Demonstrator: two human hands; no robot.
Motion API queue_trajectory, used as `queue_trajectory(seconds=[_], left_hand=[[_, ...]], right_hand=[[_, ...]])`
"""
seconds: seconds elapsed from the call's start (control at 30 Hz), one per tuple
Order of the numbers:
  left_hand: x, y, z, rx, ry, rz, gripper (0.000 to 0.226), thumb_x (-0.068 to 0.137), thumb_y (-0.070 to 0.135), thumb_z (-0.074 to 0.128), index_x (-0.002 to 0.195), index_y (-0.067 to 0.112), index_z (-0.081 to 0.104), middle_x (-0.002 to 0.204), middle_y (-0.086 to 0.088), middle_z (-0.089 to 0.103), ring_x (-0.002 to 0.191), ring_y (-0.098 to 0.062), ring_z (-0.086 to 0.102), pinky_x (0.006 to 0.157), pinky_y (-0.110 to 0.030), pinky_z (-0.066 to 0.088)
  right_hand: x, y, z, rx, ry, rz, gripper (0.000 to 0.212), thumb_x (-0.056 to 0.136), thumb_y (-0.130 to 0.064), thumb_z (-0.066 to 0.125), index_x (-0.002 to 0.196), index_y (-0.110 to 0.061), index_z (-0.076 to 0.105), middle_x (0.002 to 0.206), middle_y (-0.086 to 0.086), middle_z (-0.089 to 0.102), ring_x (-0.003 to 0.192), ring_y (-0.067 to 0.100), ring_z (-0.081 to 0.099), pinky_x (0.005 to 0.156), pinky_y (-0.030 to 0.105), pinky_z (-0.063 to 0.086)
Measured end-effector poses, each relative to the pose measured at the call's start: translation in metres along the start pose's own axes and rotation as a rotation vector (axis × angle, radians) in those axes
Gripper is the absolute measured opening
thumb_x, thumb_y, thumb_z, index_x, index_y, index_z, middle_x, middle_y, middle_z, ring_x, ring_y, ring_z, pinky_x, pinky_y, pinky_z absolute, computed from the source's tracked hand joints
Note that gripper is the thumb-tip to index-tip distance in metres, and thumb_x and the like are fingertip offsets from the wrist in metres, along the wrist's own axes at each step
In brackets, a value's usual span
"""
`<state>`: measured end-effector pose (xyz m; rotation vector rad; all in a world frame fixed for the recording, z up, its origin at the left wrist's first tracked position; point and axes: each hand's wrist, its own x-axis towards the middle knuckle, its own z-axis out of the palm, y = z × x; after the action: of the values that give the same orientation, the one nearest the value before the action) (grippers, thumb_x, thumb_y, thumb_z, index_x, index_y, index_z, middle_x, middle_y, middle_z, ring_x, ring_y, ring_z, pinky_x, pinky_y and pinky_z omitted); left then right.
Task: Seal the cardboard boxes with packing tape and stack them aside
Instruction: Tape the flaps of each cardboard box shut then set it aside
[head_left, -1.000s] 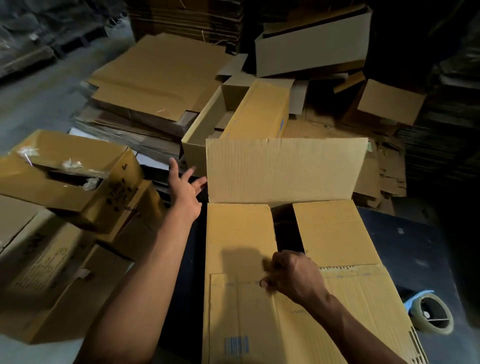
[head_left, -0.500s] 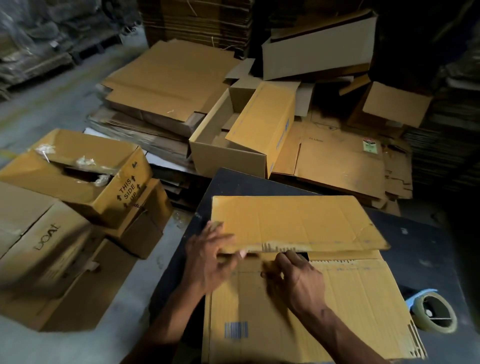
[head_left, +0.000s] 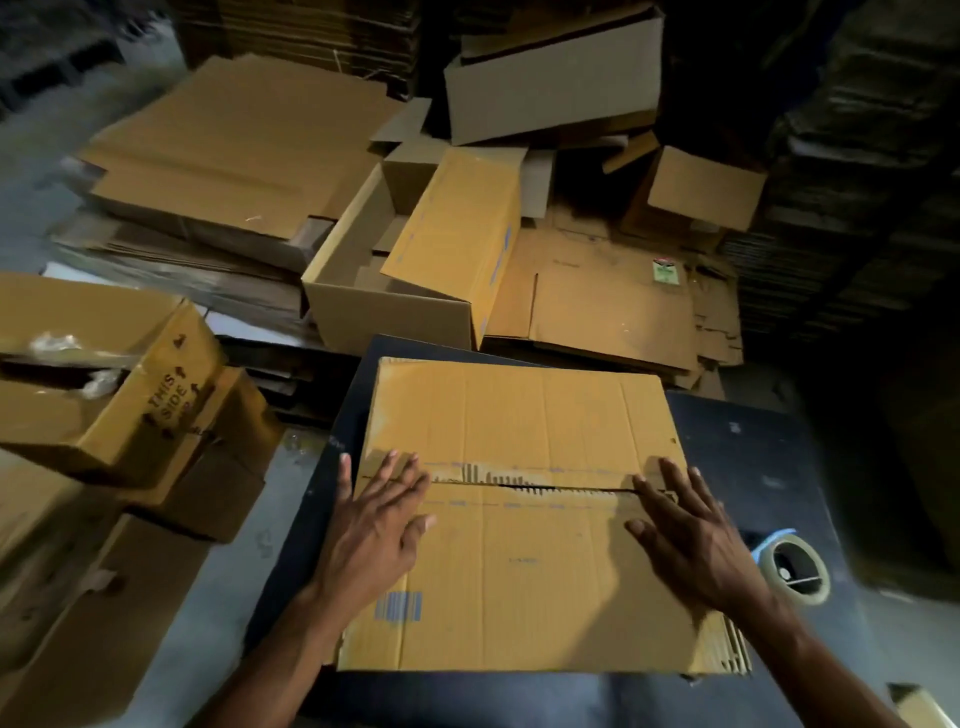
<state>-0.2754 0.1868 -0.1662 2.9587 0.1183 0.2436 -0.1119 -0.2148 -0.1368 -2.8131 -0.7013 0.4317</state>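
Observation:
A yellow-brown cardboard box lies on the dark table in front of me, both top flaps folded down and meeting along a middle seam. My left hand presses flat on the seam's left end with fingers spread. My right hand presses flat on the seam's right end. A roll of packing tape lies on the table just right of the box.
An open box sits beyond the table, with flattened cardboard sheets beside it. Stacked boxes marked "THIS SIDE" stand on the left floor. Piles of flat cardboard fill the back.
The far flap came down from upright to flat onto the box. Both hands moved apart along the seam and now press it down at its two ends.

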Motion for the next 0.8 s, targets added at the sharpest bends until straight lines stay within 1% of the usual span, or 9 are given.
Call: queue_trajectory(seconds=[0.1,0.2,0.3,0.4,0.5,0.57,0.63,0.73,0.8], left_hand=[[0.018,0.036,0.012,0.048,-0.077,0.140,0.074,0.105,0.063,0.026,0.151,0.011,0.050,0.163,-0.009,0.035,0.153,-0.025,0.030,0.124,-0.058,0.007],[0.039,0.085,0.034,0.019,-0.173,0.168,0.092,0.101,0.076,0.018,0.160,0.007,0.029,0.170,-0.014,0.016,0.159,-0.032,0.013,0.123,-0.063,0.010],[0.063,0.145,0.047,0.021,-0.218,0.204,0.099,0.096,0.083,0.018,0.161,0.008,0.021,0.172,-0.012,0.009,0.160,-0.029,0.004,0.124,-0.067,0.004],[0.080,0.188,0.054,0.030,-0.255,0.202,0.100,0.096,0.084,0.015,0.161,0.008,0.018,0.171,-0.011,0.006,0.160,-0.028,0.003,0.123,-0.067,0.004],[0.084,0.204,0.059,0.048,-0.251,0.189,0.095,0.099,0.079,0.022,0.161,0.007,0.026,0.171,-0.011,0.012,0.159,-0.027,0.010,0.124,-0.065,0.011],[0.083,0.205,0.061,0.069,-0.247,0.183,0.092,0.101,0.077,0.024,0.161,0.007,0.028,0.171,-0.010,0.013,0.159,-0.025,0.011,0.123,-0.062,0.011],[0.082,0.206,0.062,0.096,-0.249,0.174,0.090,0.102,0.076,0.023,0.162,0.009,0.025,0.172,-0.008,0.011,0.160,-0.024,0.009,0.124,-0.059,0.007],[0.082,0.216,0.059,0.116,-0.284,0.136,0.089,0.102,0.075,0.016,0.164,0.011,0.017,0.173,-0.005,0.001,0.160,-0.020,-0.001,0.126,-0.054,0.001],[0.080,0.228,0.058,0.106,-0.308,0.093,0.088,0.101,0.075,0.006,0.164,0.014,0.004,0.172,-0.003,-0.010,0.159,-0.017,-0.013,0.127,-0.051,-0.003]], right_hand=[[-0.005,-0.013,0.004,0.139,0.132,0.050,0.073,0.090,-0.085,0.031,0.154,-0.051,0.034,0.169,-0.020,0.001,0.158,0.013,-0.011,0.120,0.055,0.030],[-0.005,-0.016,0.009,0.171,0.187,0.073,0.064,0.094,-0.081,0.040,0.150,-0.050,0.043,0.169,-0.021,0.011,0.158,0.010,-0.004,0.117,0.047,0.034],[-0.007,-0.004,0.013,0.233,0.223,0.031,0.055,0.100,-0.070,0.045,0.148,-0.044,0.051,0.168,-0.016,0.022,0.159,0.013,0.005,0.117,0.043,0.034],[-0.014,0.025,0.005,0.389,0.250,-0.094,0.047,0.107,-0.054,0.044,0.148,-0.035,0.054,0.162,-0.009,0.040,0.153,0.012,0.030,0.119,0.032,0.035],[-0.020,0.095,-0.007,0.291,0.295,0.035,0.040,0.104,-0.029,0.051,0.142,-0.036,0.059,0.153,-0.007,0.053,0.131,0.015,0.060,0.099,0.035,0.057],[-0.017,0.150,-0.013,0.108,0.182,0.214,0.056,0.092,-0.012,0.056,0.143,-0.035,0.058,0.152,-0.004,0.054,0.135,0.022,0.056,0.098,0.042,0.056],[-0.013,0.193,-0.017,-0.082,-0.053,0.272,0.069,0.089,-0.013,0.058,0.152,-0.039,0.046,0.160,-0.004,0.044,0.149,0.023,0.038,0.108,0.045,0.049],[0.002,0.227,-0.020,-0.262,-0.270,0.153,0.070,0.095,-0.032,0.062,0.157,-0.042,0.033,0.168,-0.006,0.027,0.156,0.022,0.022,0.116,0.047,0.041],[0.014,0.230,-0.020,-0.318,-0.319,0.071,0.069,0.094,-0.034,0.066,0.157,-0.041,0.036,0.167,-0.007,0.028,0.156,0.024,0.023,0.116,0.047,0.037]])
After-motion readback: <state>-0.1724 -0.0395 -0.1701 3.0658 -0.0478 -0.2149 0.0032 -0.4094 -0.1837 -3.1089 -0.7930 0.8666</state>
